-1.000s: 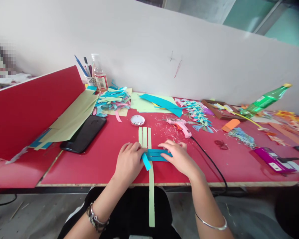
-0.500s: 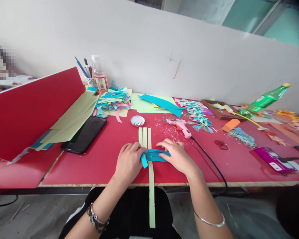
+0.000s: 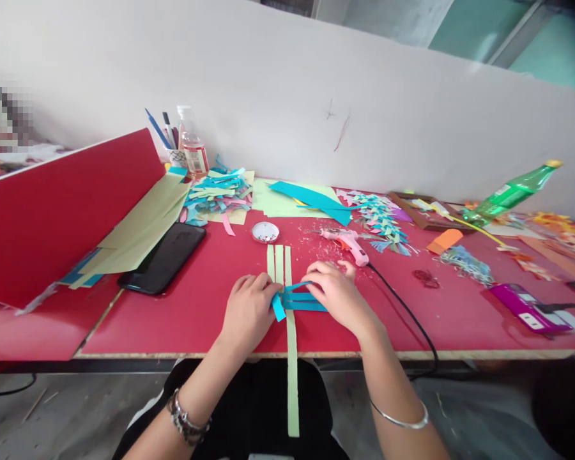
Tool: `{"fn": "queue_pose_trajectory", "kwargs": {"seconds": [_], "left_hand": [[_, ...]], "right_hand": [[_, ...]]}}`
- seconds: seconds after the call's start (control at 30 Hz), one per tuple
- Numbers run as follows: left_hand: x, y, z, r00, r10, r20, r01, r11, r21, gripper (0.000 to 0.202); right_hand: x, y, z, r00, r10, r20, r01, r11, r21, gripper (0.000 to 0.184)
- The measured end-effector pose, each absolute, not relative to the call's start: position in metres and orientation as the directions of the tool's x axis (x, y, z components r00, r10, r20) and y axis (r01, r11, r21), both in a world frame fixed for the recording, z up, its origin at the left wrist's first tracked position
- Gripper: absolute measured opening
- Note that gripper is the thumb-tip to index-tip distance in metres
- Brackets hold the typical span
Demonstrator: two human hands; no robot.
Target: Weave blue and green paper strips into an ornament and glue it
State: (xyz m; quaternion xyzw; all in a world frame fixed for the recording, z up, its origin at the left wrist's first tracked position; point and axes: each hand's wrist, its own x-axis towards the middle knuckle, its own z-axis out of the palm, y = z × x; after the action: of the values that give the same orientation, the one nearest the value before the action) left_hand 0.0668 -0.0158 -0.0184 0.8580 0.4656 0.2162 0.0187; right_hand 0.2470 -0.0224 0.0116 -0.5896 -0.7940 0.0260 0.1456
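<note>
Several blue paper strips (image 3: 299, 301) lie crosswise over pale green paper strips (image 3: 292, 364) on the red tabletop. One green strip runs down past the table's front edge, while the upper ends of the others point away from me. My left hand (image 3: 252, 303) is closed on the left side of the crossing, pressing it down with thumb and fingers. A short blue end sticks out under that thumb. With my right hand (image 3: 333, 291) I pinch the uppermost blue strip, which is raised apart from the lower ones. The right hand's fingertips partly hide the strips' right ends.
A pink glue gun (image 3: 347, 244) with a black cord lies beyond my right hand, near a small white dish (image 3: 265, 232). A black phone (image 3: 163, 259) is at left. Paper scraps (image 3: 220, 191), a green bottle (image 3: 512, 191) and a purple power strip (image 3: 529, 308) surround the work.
My right hand has shifted slightly, and its fingers have closed on the top blue strip, lifting it away from the others. The left hand stays in place.
</note>
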Motion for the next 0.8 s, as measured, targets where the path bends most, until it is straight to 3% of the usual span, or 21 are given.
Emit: {"fn": "queue_pose_trajectory", "kwargs": {"seconds": [0.33,0.5,0.67,0.8], "left_hand": [[0.067,-0.016,-0.019,0.472,0.813,0.341,0.790,-0.562,0.247,0.020],[0.065,-0.015,-0.016,0.469,0.827,0.311,0.758,-0.557,0.339,0.024],[0.065,-0.017,-0.012,0.407,0.873,0.269,0.740,-0.488,0.462,0.036],[0.066,-0.017,-0.011,0.408,0.876,0.257,0.742,-0.482,0.467,0.036]], "right_hand": [[0.252,-0.019,0.016,-0.442,0.874,0.204,0.890,0.456,-0.023,0.024],[0.250,-0.013,0.016,-0.526,0.835,0.160,0.850,0.511,0.127,0.023],[0.253,-0.011,0.017,-0.515,0.844,0.149,0.857,0.509,0.081,0.012],[0.255,-0.011,0.013,-0.504,0.841,0.196,0.849,0.525,-0.068,0.015]]}}
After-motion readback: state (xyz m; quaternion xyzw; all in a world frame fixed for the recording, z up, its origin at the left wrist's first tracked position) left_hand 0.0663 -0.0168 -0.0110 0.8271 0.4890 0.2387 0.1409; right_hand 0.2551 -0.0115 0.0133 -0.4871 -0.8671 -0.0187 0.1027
